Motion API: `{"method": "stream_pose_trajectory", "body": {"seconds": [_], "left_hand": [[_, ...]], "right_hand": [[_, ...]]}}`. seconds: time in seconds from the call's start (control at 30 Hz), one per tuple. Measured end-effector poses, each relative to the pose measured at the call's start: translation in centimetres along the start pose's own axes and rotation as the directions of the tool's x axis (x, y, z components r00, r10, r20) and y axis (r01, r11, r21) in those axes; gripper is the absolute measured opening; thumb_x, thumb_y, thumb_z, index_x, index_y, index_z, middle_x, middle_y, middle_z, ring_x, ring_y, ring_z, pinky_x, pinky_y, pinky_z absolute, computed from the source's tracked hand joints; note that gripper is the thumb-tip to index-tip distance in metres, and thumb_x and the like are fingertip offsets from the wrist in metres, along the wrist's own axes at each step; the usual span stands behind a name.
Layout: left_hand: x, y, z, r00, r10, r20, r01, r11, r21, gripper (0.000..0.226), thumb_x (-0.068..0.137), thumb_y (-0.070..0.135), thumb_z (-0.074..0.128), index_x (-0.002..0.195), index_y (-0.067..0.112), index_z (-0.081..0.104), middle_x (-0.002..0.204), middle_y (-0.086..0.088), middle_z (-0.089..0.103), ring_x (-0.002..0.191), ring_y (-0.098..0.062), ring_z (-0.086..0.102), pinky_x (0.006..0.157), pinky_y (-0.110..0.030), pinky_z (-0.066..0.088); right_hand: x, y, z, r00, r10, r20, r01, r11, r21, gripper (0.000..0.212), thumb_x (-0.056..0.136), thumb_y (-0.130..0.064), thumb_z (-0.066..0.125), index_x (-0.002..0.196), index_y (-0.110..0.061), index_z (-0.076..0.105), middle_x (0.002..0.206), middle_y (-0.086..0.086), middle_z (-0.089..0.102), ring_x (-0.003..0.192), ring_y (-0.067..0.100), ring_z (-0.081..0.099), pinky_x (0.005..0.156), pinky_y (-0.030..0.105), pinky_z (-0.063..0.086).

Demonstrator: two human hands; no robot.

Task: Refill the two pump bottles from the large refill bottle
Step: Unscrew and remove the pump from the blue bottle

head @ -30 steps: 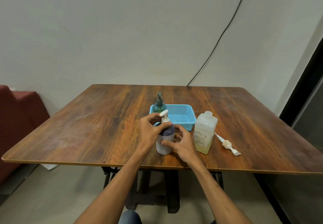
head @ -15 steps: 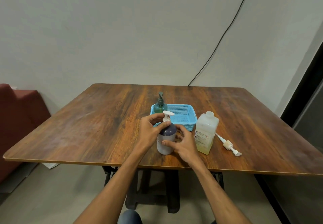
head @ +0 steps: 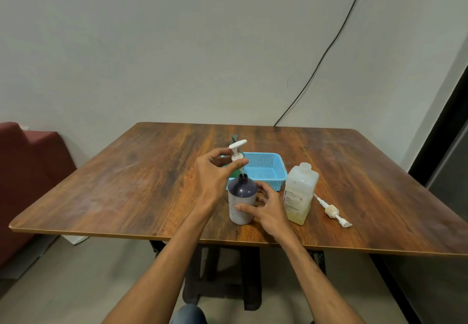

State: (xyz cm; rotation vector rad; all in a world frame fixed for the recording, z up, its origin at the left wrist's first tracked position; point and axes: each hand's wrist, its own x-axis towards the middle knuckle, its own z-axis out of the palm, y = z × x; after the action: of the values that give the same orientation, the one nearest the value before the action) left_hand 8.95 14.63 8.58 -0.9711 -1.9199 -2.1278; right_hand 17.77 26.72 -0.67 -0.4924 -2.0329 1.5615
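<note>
On the wood-grain table [head: 126,184], the left hand [head: 215,179] pinches one white plastic pump [head: 237,150] above the round, dark-shouldered bottle [head: 241,202] gripped by the right hand [head: 268,212], with one square translucent refill bottle [head: 300,194] and a second pump [head: 333,211] lying to the right.

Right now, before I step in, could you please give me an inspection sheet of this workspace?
Surface: wooden table, bare grain showing.
Job's things: grey pump bottle upright, neck open. Its white pump head is held above, with the tube reaching into the neck. Refill bottle upright, uncapped. Green pump bottle mostly hidden behind the left hand.
Clutter: blue basket; loose pump lying flat.
Hands: left hand pinches the white pump head; right hand grips the grey pump bottle.
Cables: black cable runs down the wall.
Surroundings: red seat on the left; dark panel on the right.
</note>
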Motion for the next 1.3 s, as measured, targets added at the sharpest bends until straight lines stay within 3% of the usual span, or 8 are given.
{"method": "stream_pose_trajectory", "body": {"seconds": [0.13, 0.3, 0.43, 0.67, 0.83, 1.07, 1.3], "left_hand": [[0.7, 1.0, -0.6, 0.999, 0.004, -0.05, -0.006, 0.999, -0.039, 0.033, 0.07, 0.017, 0.088, 0.098, 0.006, 0.075, 0.094, -0.004, 0.076, 0.085, -0.016, 0.074, 0.07, -0.025, 0.061], [1.1, 2.6, -1.6, 0.995, 0.032, -0.097, -0.041, 0.995, -0.087, 0.033, 0.07, 0.014, 0.088, 0.099, 0.007, 0.075, 0.09, 0.0, 0.077, 0.083, -0.017, 0.075, 0.073, -0.028, 0.06], [1.2, 3.6, -2.7, 0.992, 0.057, -0.114, -0.071, 0.99, -0.123, 0.036, 0.072, 0.013, 0.087, 0.104, 0.002, 0.073, 0.095, -0.009, 0.076, 0.087, -0.024, 0.074, 0.08, -0.04, 0.061], [0.7, 4.7, -5.0, 0.975, 0.072, -0.21, -0.118, 0.969, -0.216, 0.032, 0.073, 0.007, 0.085, 0.103, 0.007, 0.073, 0.092, -0.002, 0.077, 0.089, -0.019, 0.074, 0.079, -0.031, 0.06], [-0.1, 1.8, -6.8, 0.957, 0.127, -0.26, -0.145, 0.988, -0.051, 0.036, 0.076, 0.008, 0.083, 0.109, 0.004, 0.071, 0.1, -0.005, 0.075, 0.094, -0.016, 0.073, 0.084, -0.031, 0.06], [-2.7, -4.8, -7.3, 0.989, 0.115, -0.098, -0.093, 0.974, 0.206, 0.026, 0.081, 0.011, 0.08, 0.106, 0.016, 0.074, 0.1, 0.006, 0.075, 0.094, -0.014, 0.071, 0.085, -0.044, 0.06], [-5.1, -7.9, -6.9, 0.999, 0.054, 0.0, -0.051, 0.947, 0.316, 0.027, 0.081, 0.004, 0.076, 0.1, 0.023, 0.071, 0.097, 0.013, 0.071, 0.092, -0.006, 0.068, 0.083, -0.033, 0.059]], "right_hand": [[0.0, -0.1, 0.0, 1.0, -0.025, -0.003, 0.025, 1.0, -0.014, 0.078, 0.066, -0.034, 0.092, 0.133, -0.028, 0.052, 0.134, -0.009, 0.06, 0.121, 0.012, 0.058, 0.098, 0.038, 0.055], [-0.1, -0.1, -0.2, 1.0, -0.031, 0.0, 0.031, 0.999, -0.01, 0.077, 0.065, -0.034, 0.093, 0.131, -0.028, 0.054, 0.13, -0.011, 0.061, 0.118, 0.01, 0.058, 0.093, 0.03, 0.056], [-0.1, -0.1, -0.2, 1.0, -0.03, 0.007, 0.03, 1.0, -0.002, 0.074, 0.065, -0.033, 0.092, 0.129, -0.031, 0.054, 0.129, -0.012, 0.06, 0.118, 0.009, 0.058, 0.091, 0.028, 0.055], [-0.1, -0.3, -0.2, 0.999, -0.035, 0.016, 0.035, 0.999, 0.009, 0.075, 0.064, -0.031, 0.093, 0.128, -0.029, 0.055, 0.13, -0.011, 0.061, 0.117, 0.009, 0.058, 0.09, 0.026, 0.054], [-0.3, -0.3, -0.3, 0.999, -0.041, 0.024, 0.04, 0.999, 0.025, 0.077, 0.065, -0.029, 0.093, 0.131, -0.026, 0.055, 0.131, -0.009, 0.061, 0.118, 0.008, 0.058, 0.091, 0.027, 0.053], [-0.5, -0.6, -0.1, 0.999, -0.051, 0.013, 0.051, 0.999, 0.001, 0.073, 0.065, -0.031, 0.093, 0.127, -0.034, 0.053, 0.128, -0.015, 0.06, 0.116, 0.005, 0.057, 0.085, 0.02, 0.051], [-0.3, -0.4, -0.1, 0.999, -0.044, 0.004, 0.044, 0.999, -0.026, 0.075, 0.067, -0.031, 0.092, 0.129, -0.033, 0.051, 0.133, -0.012, 0.057, 0.121, 0.009, 0.055, 0.089, 0.023, 0.051]]}}
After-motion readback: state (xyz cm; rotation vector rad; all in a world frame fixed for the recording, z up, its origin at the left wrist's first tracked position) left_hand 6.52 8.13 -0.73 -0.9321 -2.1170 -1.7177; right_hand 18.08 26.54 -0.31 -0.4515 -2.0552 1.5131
